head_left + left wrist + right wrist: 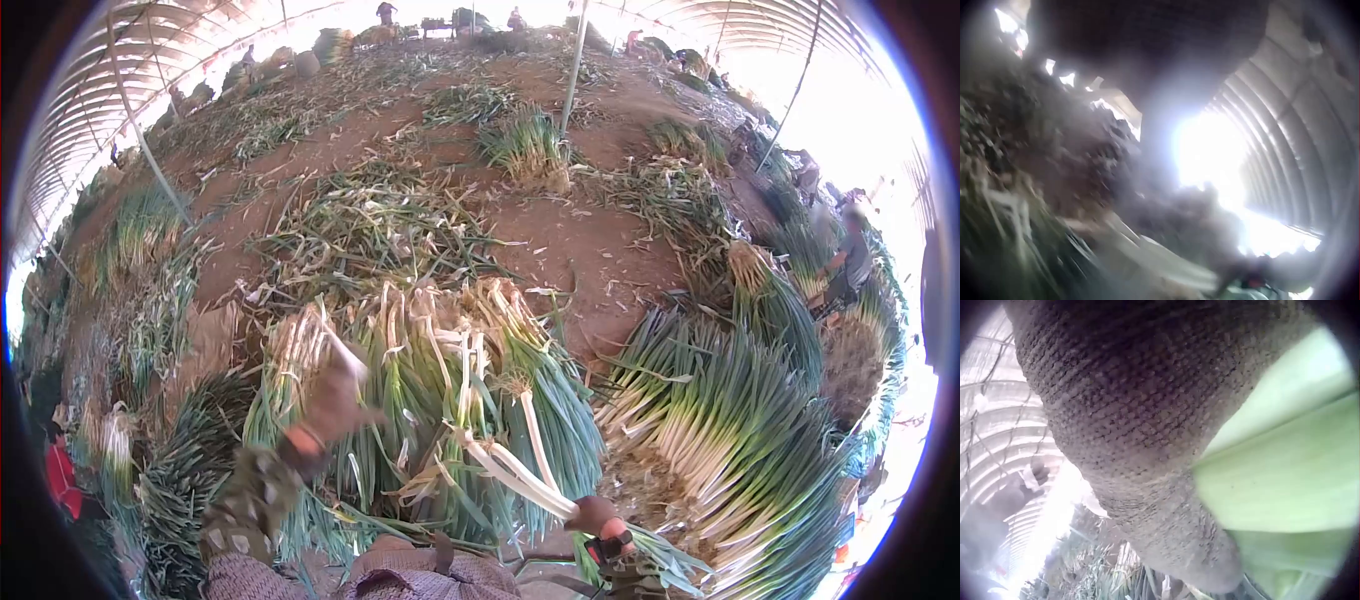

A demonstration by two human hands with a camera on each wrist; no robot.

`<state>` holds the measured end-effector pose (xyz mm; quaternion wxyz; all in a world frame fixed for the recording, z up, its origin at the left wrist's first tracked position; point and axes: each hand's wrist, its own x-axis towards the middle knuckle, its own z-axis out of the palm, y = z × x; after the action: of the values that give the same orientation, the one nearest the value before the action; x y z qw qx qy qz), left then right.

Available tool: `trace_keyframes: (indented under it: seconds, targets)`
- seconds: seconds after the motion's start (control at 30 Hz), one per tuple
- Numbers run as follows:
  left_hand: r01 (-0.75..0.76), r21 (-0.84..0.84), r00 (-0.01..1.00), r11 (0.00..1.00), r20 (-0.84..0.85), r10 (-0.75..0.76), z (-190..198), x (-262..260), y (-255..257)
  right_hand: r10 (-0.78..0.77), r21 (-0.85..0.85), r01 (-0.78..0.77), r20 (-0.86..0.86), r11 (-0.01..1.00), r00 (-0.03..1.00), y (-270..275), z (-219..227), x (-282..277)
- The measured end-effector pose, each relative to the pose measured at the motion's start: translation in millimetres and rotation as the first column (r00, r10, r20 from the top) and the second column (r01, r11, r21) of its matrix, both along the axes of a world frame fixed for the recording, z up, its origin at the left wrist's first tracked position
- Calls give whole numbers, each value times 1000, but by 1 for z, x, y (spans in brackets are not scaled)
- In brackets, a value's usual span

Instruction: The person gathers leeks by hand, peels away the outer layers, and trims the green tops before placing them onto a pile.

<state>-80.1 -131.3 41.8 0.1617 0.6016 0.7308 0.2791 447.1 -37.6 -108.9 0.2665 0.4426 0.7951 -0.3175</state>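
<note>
Arched, pale, ribbed roofing [75,130] spans a long growing tunnel, where slim metal poles [577,70] rise from a reddish-brown earth floor [610,250] strewn with leaf scraps. At work among the harvest, a person grips a small bunch of thick white-stemmed green onions [520,475] in the right hand [597,515], fingers closed around the stems, a black strap [605,548] at the wrist. The bunch sits at the near right edge of a broad pile of green-and-yellow onions [400,400], its white ends angled toward the pile's middle and its leaves trailing past the wrist; in the right wrist view, pale green leaves press close beside the hand. Well apart from it, the left hand [330,405] extends over the left part of the pile from a camouflage-patterned sleeve [245,500]. A pale strip [345,358] shows at its fingertips, but blur makes it impossible to tell whether the hand holds it; the left wrist view is too smeared to settle the matter. Beyond the pile lies a loose heap of cut green leaves [390,220]. To the right, a thick row of white-and-green onions [740,420] fans across the ground, and farther off another person in dark clothing [855,255] bends near more bundles.
</note>
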Motion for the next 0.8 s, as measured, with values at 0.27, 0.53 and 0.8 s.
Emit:
trace_keyframes:
  seconds: [0.27, 0.53, 0.8]
  targets:
    - [546, -355, 685, 759, -333, -648, -81, 203, -17, 308, -31, -309, -25, 951, 951, -27, -12, -86]
    - [656, -571, 687, 493, 182, -704, -158, 145, -84, 487, 21, -487, -57, 873, 871, -65, 7, -154]
    - [433, -345, 894, 833, 285, -347, -147, 79, -120, 653, 290, -673, 177, 680, 736, -43, 69, -275]
